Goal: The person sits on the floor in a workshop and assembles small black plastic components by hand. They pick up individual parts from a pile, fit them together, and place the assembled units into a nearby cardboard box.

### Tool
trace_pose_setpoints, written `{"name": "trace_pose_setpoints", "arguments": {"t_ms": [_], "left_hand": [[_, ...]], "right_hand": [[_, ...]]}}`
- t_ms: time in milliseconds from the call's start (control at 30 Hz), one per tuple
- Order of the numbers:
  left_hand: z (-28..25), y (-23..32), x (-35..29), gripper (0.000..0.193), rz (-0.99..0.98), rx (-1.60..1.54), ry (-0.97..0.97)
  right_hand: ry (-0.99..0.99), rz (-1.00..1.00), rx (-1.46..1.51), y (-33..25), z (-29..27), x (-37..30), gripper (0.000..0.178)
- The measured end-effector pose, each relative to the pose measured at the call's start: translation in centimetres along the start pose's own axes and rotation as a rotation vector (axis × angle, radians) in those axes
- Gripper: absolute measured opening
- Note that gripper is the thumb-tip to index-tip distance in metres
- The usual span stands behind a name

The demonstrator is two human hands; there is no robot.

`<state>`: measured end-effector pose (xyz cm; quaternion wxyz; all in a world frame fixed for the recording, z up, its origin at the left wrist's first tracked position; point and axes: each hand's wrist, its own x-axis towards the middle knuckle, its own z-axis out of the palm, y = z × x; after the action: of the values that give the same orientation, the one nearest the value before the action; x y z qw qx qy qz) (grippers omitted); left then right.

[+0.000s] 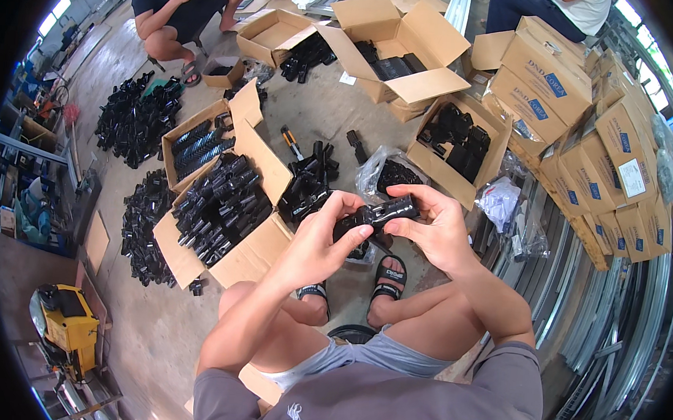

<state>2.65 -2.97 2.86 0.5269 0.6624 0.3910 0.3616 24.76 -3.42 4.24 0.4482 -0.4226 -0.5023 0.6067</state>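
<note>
Both my hands are raised over my feet, in front of my knees. A glossy black plastic fitting [399,209], tube-like on its right side, is held between them. My left hand [316,238] is closed around the fitting's left end, thumb on top, and hides part of it. At the other end, my right hand [440,224] grips the fitting between thumb and fingers. Just beyond my hands lie a heap of similar black parts [308,179] and a clear plastic bag [370,172] with black pieces. An orange-and-black handled tool [291,142] rests by the heap.
At left, an open cardboard box [257,245] overflows with black fittings, beside piles of black parts [137,120]. Another open box [462,188] stands right. Stacked cartons [574,169] and metal profiles [612,331] line the right side. Two people [181,12] sit at the far side.
</note>
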Motion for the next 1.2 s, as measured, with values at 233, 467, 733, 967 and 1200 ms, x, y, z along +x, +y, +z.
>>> {"name": "trace_pose_setpoints", "arguments": {"t_ms": [233, 467, 733, 967, 1200], "left_hand": [[-0.1, 0.6, -0.2, 0.041, 0.089, 0.094, -0.034], [0.0, 0.0, -0.4, 0.038, -0.053, -0.047, 0.031], [0.0, 0.0, -0.3, 0.039, -0.004, 0.165, 0.009], [0.2, 0.0, -0.2, 0.037, 0.073, 0.24, 0.043], [0.4, 0.0, 0.0, 0.036, 0.087, 0.275, 0.038]], "right_hand": [[-0.042, -0.006, -0.003, -0.1, 0.5, 0.0, 0.044], [-0.022, 0.028, -0.056, -0.5, 0.8, -0.3, 0.05], [-0.041, 0.05, -0.133, 0.0, 0.7, 0.1, 0.048], [-0.03, 0.041, -0.027, 0.2, 1.0, 0.0, 0.04], [-0.032, 0.05, -0.023, 0.6, 0.6, 0.0, 0.038]]}}
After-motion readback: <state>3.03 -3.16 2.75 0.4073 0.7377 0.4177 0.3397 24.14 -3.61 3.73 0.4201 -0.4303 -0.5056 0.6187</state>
